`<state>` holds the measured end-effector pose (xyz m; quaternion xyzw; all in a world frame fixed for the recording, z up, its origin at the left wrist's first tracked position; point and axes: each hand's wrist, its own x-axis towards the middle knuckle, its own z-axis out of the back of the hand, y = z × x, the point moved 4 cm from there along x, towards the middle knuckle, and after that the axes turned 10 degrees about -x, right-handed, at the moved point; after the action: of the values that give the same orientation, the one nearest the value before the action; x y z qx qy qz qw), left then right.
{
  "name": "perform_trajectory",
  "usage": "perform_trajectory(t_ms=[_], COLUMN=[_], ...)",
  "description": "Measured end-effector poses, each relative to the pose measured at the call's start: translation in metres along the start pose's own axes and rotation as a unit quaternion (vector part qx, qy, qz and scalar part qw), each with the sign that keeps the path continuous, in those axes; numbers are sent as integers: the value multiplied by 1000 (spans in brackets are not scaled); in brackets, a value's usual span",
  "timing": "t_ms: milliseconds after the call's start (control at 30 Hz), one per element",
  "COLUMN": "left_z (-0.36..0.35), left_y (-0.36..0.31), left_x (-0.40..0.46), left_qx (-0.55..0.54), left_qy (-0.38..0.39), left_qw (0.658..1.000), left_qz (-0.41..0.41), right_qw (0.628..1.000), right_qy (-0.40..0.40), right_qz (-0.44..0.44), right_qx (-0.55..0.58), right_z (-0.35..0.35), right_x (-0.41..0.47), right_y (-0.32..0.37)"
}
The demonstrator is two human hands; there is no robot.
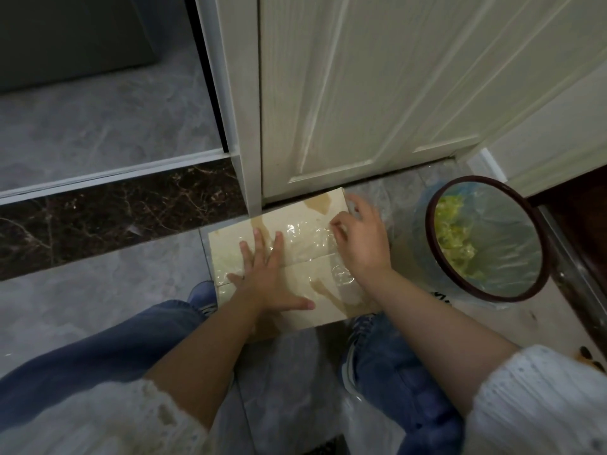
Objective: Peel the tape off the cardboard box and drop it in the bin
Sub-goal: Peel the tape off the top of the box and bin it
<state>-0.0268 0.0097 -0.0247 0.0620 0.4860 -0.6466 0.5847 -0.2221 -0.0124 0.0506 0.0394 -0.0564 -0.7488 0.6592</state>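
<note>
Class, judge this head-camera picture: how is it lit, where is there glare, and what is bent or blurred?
Head view: dim, flat indoor light; glare glints on the clear tape across the cardboard box; wide-angle distortion bows the door edges; the sleeves at the bottom corners look soft and smeared.

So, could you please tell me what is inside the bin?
The bin holds a clear plastic liner with yellow-green scraps against one side. Whatever lies beneath the scraps is covered.
</note>
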Motion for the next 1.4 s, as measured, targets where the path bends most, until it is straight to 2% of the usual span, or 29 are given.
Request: perform_trajectory(t_ms=[233, 500, 667, 800, 967, 1067, 1167, 1300, 1400], left_z=[1, 0, -1, -1, -2, -2, -2, -2, -2], left_y=[-2, -2, -1, 0, -1, 0, -1, -2, -3], left_x=[-3, -1, -1, -1, -1, -1, -2, -1, 0], left_qx=[4, 20, 11, 10, 4, 0, 0, 3, 10], left_qy=[7, -3, -5, -4, -3, -6, -2, -6, -7], left_qw=[999, 999, 999, 999, 999, 999, 999, 999, 999], left_qz=[-38, -37, -35, -38, -42, -45, -44, -46, -48], right_qw=[999, 997, 994, 989, 984, 983, 988, 994, 997], right_qy=[-11, -5, 24, -15, 50, 53, 86, 56, 40], right_qz=[40, 34, 93, 130, 121, 114, 60, 79, 53], right_qx=[12, 70, 48, 65, 122, 130, 114, 60, 36], right_z=[-2, 1, 12, 12, 12, 17, 13, 9, 12], right_x=[8, 2, -2, -6, -9, -12, -9, -10, -7], right_y=[2, -7, -9, -6, -18, -20, -17, -13, -16])
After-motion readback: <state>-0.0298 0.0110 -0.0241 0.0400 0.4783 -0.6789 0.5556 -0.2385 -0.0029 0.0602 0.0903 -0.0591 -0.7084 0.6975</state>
